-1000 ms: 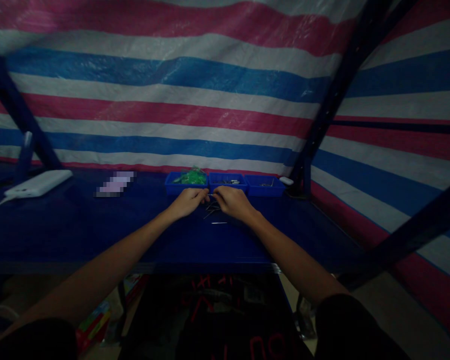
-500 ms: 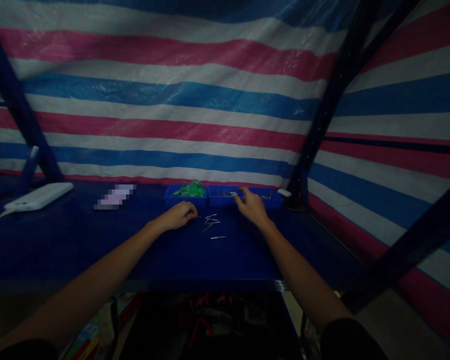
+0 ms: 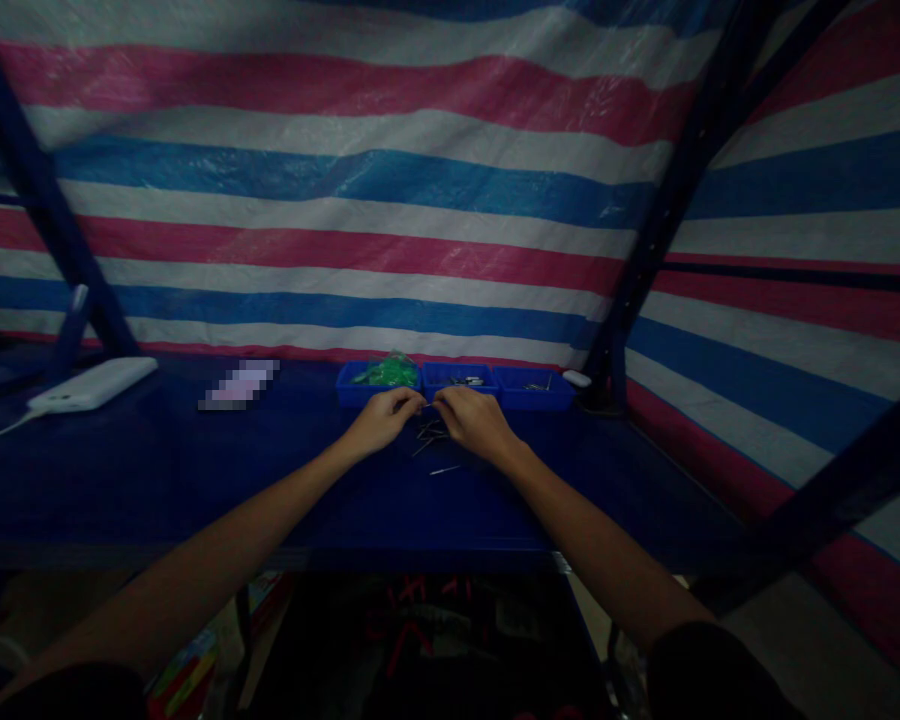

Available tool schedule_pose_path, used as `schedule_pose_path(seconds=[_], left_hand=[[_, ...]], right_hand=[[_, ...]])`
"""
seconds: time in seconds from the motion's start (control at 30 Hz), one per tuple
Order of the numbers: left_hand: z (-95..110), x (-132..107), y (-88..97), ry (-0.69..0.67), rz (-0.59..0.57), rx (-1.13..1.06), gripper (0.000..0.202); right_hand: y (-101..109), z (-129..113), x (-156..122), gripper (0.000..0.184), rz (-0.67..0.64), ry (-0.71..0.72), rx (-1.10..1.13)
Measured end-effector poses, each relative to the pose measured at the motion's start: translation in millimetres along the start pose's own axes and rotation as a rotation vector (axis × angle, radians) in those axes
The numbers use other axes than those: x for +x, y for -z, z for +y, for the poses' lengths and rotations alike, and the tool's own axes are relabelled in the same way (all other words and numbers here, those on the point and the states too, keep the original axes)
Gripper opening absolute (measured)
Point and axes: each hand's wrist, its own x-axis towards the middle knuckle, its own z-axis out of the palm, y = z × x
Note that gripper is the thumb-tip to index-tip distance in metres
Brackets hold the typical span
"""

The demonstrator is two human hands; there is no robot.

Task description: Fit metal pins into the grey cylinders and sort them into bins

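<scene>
My left hand (image 3: 385, 418) and my right hand (image 3: 474, 420) meet fingertip to fingertip just in front of the bins. Between them a sliver of a thin metal rod (image 3: 428, 405) shows, pinched by my left fingers. My right fingers are closed at its other end, and what they hold is too small to make out. Several thin metal rods (image 3: 430, 434) lie in a loose pile on the blue table below the hands, partly behind my right hand. One more rod (image 3: 444, 470) lies apart, closer to me.
Along the back stand a blue bin with green plastic bags (image 3: 388, 371), a middle bin (image 3: 461, 377) of small metal parts and a right bin (image 3: 534, 388) with a few thin pieces. A white power bank (image 3: 94, 385), a blurred-out phone-like object (image 3: 240, 385) and a small white case (image 3: 577, 379) also lie there.
My right hand has come out of the middle bin and moved left to my left hand. My left hand has shifted slightly right and up, and the fingertips now meet.
</scene>
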Motion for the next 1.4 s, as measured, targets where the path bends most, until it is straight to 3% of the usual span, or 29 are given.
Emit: schedule_pose_path(seconds=[0.1, 0.2, 0.27, 0.33, 0.43, 0.7, 0.87, 1.07, 1.2, 1.4], left_hand=[[-10.9, 7.0, 0.7, 0.039, 0.012, 0.117, 0.028], [-23.4, 19.7, 0.6, 0.011, -0.117, 0.339, 0.023], [-28.9, 29.4, -1.5, -0.015, -0.22, 0.428, 0.02], [-30.2, 37.3, -5.4, -0.024, -0.297, 0.456, 0.019], [-25.6, 41.8, -12.1, -0.047, -0.341, 0.479, 0.017], [-11.6, 26.2, -12.6, -0.051, -0.308, 0.476, 0.021], [-8.6, 21.5, -10.8, -0.047, -0.363, 0.459, 0.018], [-5.4, 19.1, -14.4, -0.057, -0.324, 0.514, 0.015], [-4.2, 20.3, -13.8, -0.087, -0.315, 0.29, 0.016], [-0.4, 24.2, -14.1, -0.098, -0.152, 0.038, 0.016]], right_hand=[[12.0, 22.2, 2.3, 0.029, 0.149, -0.269, -0.069], [21.4, 54.5, -2.1, 0.03, 0.253, -0.64, -0.164], [23.6, 72.0, -7.9, 0.036, 0.224, -0.788, -0.198], [22.3, 80.4, -12.5, 0.042, 0.16, -0.83, -0.194], [15.1, 74.5, -12.7, 0.041, 0.075, -0.749, -0.123], [-9.7, 25.0, -2.5, 0.033, -0.115, -0.37, 0.069], [-14.2, 18.7, -4.7, 0.02, -0.235, -0.244, 0.119], [-15.7, 21.0, -5.6, 0.02, -0.25, -0.185, 0.193], [-13.0, 20.7, -5.4, 0.013, -0.2, -0.122, 0.244], [-4.9, 15.5, -4.7, 0.016, -0.084, -0.129, 0.279]])
